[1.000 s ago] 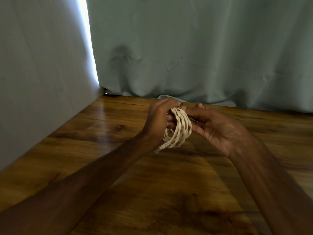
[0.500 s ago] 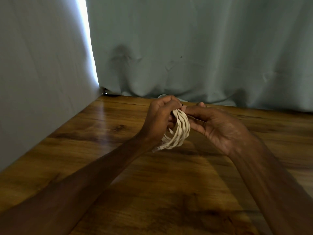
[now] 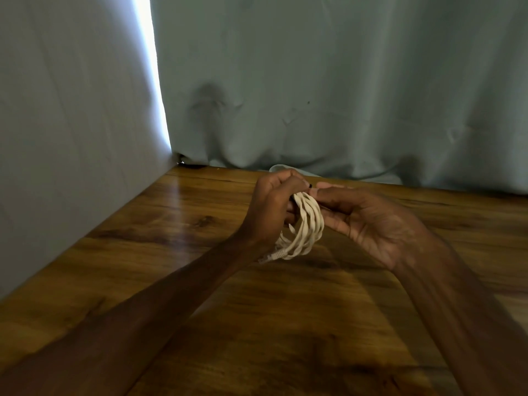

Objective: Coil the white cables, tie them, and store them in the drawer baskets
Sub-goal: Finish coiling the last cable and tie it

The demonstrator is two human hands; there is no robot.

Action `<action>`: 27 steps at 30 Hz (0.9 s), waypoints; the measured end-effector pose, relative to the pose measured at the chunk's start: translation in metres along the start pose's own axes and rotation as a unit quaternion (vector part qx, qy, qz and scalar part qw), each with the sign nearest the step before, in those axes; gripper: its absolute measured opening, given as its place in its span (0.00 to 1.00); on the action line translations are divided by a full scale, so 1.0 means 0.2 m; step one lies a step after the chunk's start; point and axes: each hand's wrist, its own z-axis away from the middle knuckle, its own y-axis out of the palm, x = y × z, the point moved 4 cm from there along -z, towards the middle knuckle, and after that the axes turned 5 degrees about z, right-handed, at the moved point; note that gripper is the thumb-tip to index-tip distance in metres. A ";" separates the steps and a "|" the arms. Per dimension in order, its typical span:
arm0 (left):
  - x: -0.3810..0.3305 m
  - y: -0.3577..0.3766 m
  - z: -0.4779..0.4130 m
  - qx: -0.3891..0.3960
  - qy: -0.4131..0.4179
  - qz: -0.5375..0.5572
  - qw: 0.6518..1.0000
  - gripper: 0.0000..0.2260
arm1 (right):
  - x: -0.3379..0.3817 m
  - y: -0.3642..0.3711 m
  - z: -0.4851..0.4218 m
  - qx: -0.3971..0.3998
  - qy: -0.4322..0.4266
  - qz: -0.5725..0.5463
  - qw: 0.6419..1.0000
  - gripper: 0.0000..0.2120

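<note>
A coiled white cable hangs in several loops between my two hands, just above the wooden table. My left hand grips the top of the coil with curled fingers. My right hand holds the coil from the right, thumb and fingertips pinching at its top, where a small dark tie tip shows. A plug end of the cable sticks out at the lower left of the coil. No drawer basket is in view.
Pale green curtains hang along the back and left side of the table, with a bright gap of light between them. A fold of pale cloth lies at the table's far edge behind my hands.
Both hands have kept the coil in nearly the same place. The loops have shifted slightly as my fingers work at the top of the coil.
</note>
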 end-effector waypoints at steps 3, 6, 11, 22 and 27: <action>0.00 0.00 0.00 0.004 -0.001 0.007 1.000 0.13 | 0.00 0.00 -0.01 0.012 0.006 0.000 1.000 0.27; 0.00 0.00 0.00 0.005 -0.003 0.009 1.000 0.13 | 0.00 0.00 -0.01 0.011 0.003 -0.003 1.000 0.26; -0.01 0.00 0.00 0.014 -0.002 -0.005 1.000 0.13 | 0.00 0.00 0.00 0.007 0.002 0.003 1.000 0.24; 0.01 -0.03 -0.01 0.030 0.034 -0.064 0.997 0.09 | 0.03 0.01 0.03 -0.026 -0.047 0.054 0.997 0.22; 0.01 -0.04 -0.02 0.019 0.012 -0.061 0.998 0.15 | 0.05 0.04 0.04 -0.037 -0.100 0.086 0.991 0.19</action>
